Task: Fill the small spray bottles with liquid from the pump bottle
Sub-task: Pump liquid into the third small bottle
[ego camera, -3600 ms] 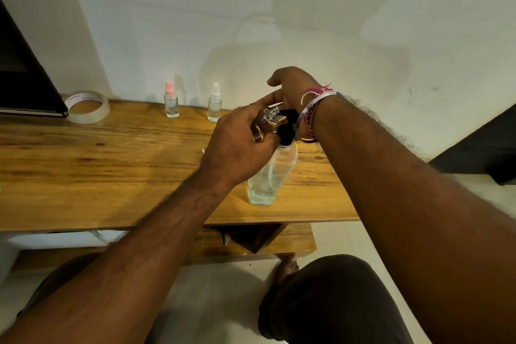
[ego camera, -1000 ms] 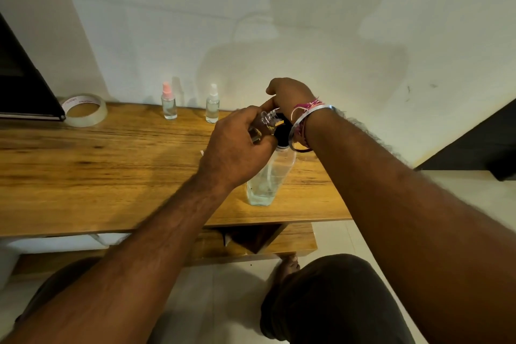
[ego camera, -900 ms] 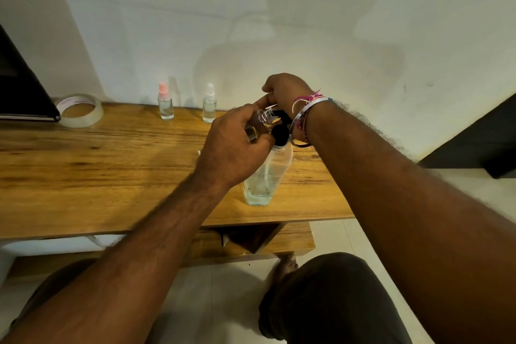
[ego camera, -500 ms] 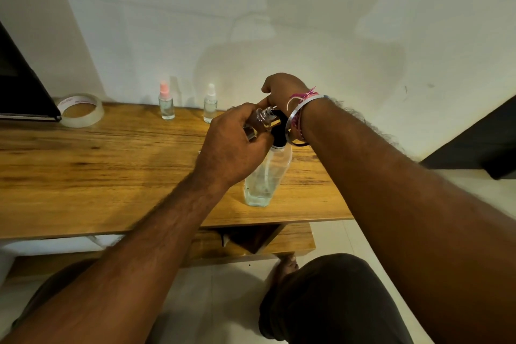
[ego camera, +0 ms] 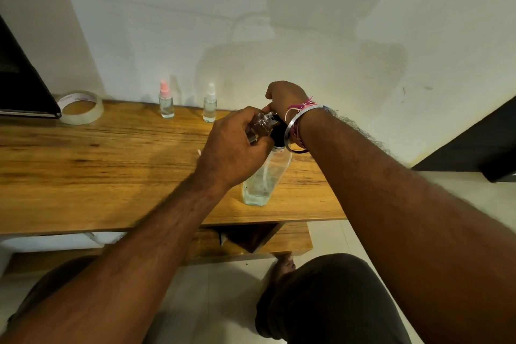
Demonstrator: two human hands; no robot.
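Gripping tight, the left hand (ego camera: 233,148) curls around a small clear spray bottle (ego camera: 261,127), tilted, its neck at the black pump head (ego camera: 279,132) of the pump bottle (ego camera: 264,176). Right hand (ego camera: 283,98) sits on top of that pump head with fingers curled over it. Pump bottle stands on the wooden table (ego camera: 97,165), near the front edge, a little liquid in its base. Further back, 2 small spray bottles by the wall: pink-capped bottle (ego camera: 166,103), white-capped bottle (ego camera: 210,103). Tape roll (ego camera: 81,107) far left. Both forearms reach in from below, and the right wrist, with its bangle (ego camera: 300,120), hides part of the pump.
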